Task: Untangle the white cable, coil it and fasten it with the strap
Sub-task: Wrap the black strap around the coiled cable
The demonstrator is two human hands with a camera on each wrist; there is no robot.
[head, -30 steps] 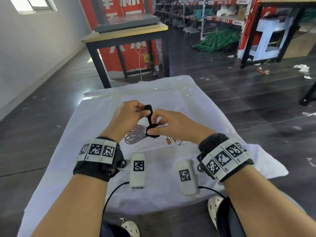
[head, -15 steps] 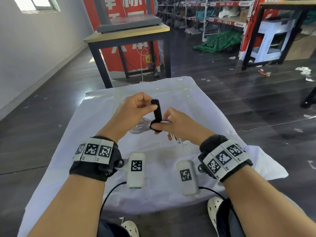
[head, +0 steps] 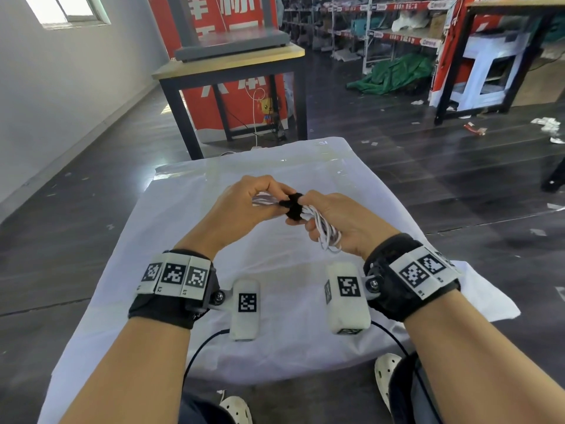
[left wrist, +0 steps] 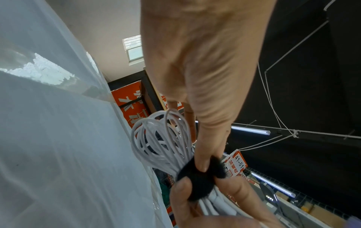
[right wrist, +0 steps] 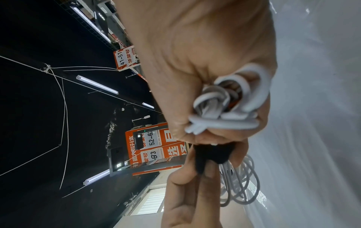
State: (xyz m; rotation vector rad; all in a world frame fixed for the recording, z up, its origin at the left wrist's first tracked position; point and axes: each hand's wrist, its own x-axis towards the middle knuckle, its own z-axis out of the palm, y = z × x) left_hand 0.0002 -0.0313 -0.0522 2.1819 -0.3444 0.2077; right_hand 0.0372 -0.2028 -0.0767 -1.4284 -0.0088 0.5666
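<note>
The table, draped in a white sheet, lies below both hands, and the bundle is held up clear of it. The white cable is gathered into a coil of many loops, and both grips meet at its waist. One end of the coil fans out past the left hand, on the far side of that grip from the right hand; the other end is bunched inside the right hand, whose curled fingers are clamped round those loops, with a few bends sticking out at the heel of the palm. The black strap is wrapped round the coil's middle, directly between the two grips. The left hand's thumb and fingertips are closed on the strap, the thumb pressing down on its fuzzy surface in the left wrist view. The right thumb and forefinger lie against the strap's other side. Whether the strap's end is fully fastened cannot be told.
</note>
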